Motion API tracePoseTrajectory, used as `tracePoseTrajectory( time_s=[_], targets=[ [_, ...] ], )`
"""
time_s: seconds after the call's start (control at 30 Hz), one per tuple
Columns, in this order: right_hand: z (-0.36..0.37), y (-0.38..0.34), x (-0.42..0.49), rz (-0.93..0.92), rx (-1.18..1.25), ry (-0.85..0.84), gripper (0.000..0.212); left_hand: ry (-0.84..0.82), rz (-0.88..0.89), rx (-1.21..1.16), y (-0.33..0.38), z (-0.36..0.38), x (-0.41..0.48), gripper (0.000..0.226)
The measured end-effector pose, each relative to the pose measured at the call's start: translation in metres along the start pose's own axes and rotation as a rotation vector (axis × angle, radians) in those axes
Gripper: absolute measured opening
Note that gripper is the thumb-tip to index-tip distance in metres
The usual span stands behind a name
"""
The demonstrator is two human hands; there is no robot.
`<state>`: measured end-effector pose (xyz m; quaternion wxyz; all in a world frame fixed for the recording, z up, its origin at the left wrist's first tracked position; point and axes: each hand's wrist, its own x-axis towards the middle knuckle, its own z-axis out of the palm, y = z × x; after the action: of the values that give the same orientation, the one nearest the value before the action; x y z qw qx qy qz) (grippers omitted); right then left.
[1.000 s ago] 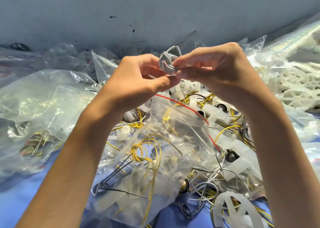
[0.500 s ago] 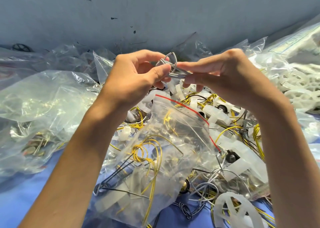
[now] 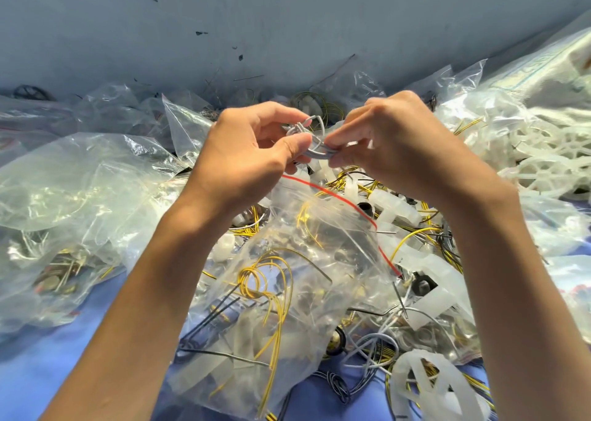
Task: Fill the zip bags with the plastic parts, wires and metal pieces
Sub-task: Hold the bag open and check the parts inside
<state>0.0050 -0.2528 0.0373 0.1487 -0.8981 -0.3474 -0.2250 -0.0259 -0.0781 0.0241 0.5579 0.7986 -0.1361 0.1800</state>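
A plain wall (image 3: 287, 21) fills the top third of the view, painted a dull grey-blue and running straight across from side to side. Its finish is matte and slightly uneven in tone. Small dark specks (image 3: 201, 32) and chips dot its middle. A few thin dark scratches (image 3: 249, 77) slant across it lower down, close to where it meets the work surface. At the bottom left lies a flat surface (image 3: 48, 372) covered in smooth periwinkle blue, which shows again in small patches along the lower edge. The light is bright, even and cool, casting only soft shadows on the blue.
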Motion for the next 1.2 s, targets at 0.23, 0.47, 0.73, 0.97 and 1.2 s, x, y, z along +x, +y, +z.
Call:
tracePoseTrajectory(
  time_s=[0.23, 0.47, 0.73, 0.97, 1.2],
  targets=[
    [0.004, -0.011, 0.000, 0.128, 0.230, 0.025, 0.070, 0.093, -0.021, -0.043, 0.002, 0.005, 0.000, 0.010],
    [0.003, -0.017, -0.001, 0.036, 0.202, -0.015, 0.034, 0.108, -0.027, 0.069, 0.002, 0.009, -0.003, 0.016],
    [-0.003, -0.012, -0.005, 0.029, 0.396, -0.109, 0.010, 0.090, -0.045, 0.018, 0.005, 0.009, -0.005, 0.025],
    [-0.015, 0.005, -0.014, 0.189, 0.751, -0.106, 0.015, -0.415, -0.038, 0.263, -0.001, -0.012, -0.004, 0.045],
    [-0.024, 0.012, -0.021, 0.257, 1.001, -0.081, 0.029, -0.563, 0.089, 0.308, -0.009, -0.028, -0.006, 0.023]
  ],
)
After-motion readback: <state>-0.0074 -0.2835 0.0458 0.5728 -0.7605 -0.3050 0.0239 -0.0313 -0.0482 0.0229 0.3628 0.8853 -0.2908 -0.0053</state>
